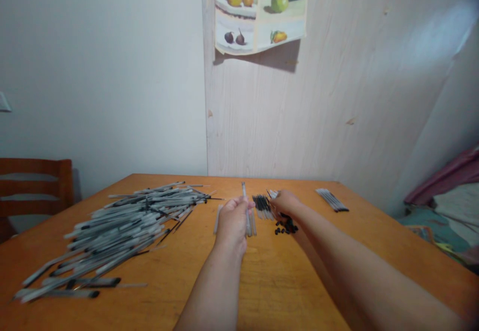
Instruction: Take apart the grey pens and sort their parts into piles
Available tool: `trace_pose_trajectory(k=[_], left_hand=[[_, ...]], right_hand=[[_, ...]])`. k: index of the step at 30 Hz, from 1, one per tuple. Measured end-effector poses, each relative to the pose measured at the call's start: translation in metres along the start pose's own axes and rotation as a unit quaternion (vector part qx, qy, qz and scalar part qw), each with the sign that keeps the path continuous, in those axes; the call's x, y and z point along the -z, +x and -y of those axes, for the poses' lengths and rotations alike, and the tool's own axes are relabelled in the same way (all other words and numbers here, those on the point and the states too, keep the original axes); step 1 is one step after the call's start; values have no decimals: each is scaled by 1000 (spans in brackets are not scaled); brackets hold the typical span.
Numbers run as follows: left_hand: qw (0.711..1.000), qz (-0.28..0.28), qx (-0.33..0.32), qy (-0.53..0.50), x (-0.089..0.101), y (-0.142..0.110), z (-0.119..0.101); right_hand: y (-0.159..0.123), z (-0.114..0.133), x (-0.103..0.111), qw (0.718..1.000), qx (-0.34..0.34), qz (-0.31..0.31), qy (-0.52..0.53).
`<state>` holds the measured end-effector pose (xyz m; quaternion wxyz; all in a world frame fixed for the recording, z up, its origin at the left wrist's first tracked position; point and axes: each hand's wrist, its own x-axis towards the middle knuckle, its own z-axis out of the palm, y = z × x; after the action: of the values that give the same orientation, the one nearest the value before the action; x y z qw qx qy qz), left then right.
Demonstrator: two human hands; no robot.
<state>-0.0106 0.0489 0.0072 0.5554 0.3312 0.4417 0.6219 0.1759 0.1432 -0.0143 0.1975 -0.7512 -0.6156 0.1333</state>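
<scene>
My left hand [232,221] is closed around a clear pen barrel [244,190], which points up and away from me. Below that hand, more clear barrels [251,224] lie side by side on the table. My right hand [286,203] reaches to the right of a row of black-ended pen parts [262,206]. Its fingers are pinched together near some thin pale sticks [274,193]; what they grip is too small to make out. Just below it lies a small heap of black caps or plugs [287,225].
A large loose pile of pens and pen parts [123,226] covers the left of the wooden table [284,281]. At the far right lies a neat row of pens [332,200]. A wooden chair [35,186] stands left, and cloth [449,211] lies beyond the right edge.
</scene>
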Motion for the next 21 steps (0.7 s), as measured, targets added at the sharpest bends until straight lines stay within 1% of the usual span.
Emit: trace_pose_trajectory(k=[5, 8, 11, 13, 16, 17, 18, 21], left_hand=[[1000, 7, 5, 3, 0, -2, -1], [1000, 18, 10, 9, -1, -2, 0], [999, 31, 15, 23, -1, -2, 1], [998, 46, 26, 24, -1, -1, 3], [996, 71, 48, 17, -1, -1, 5], [995, 77, 53, 16, -1, -1, 5], [995, 83, 57, 16, -1, -1, 6], [993, 98, 69, 13, -2, -3, 5]], right_hand=[[-10, -3, 11, 995, 20, -27, 92], [-23, -4, 21, 983, 31, -54, 170], [-37, -4, 33, 969, 44, -56, 238], [-44, -5, 41, 949, 48, -46, 309], [-55, -7, 50, 891, 54, -18, 451], [-59, -9, 53, 875, 61, -12, 481], [-62, -10, 55, 866, 72, -10, 495], [-73, -15, 60, 856, 99, -26, 507]])
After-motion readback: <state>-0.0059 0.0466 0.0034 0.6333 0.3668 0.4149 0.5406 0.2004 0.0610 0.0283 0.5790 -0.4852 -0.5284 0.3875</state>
